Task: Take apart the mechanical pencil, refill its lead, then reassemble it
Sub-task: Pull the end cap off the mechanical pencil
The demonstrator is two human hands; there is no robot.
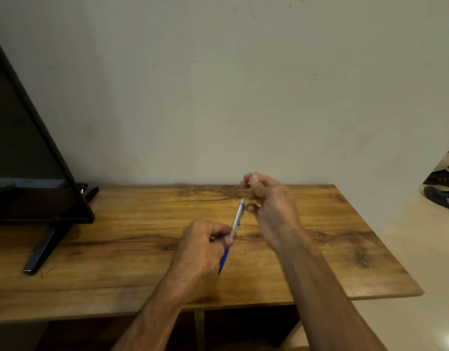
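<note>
Above the surface [117,236], the mechanical pencil [237,217] is gripped by the left hand [205,243], pointing to one o'clock; the right hand [267,201] is curled, contents unclear.

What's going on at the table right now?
A person is working on a mechanical pencil above the wooden table. The left hand grips it around the middle, top end pointing away. The right hand hovers at that end, curled; whether it pinches anything is too blurred to tell.
</note>
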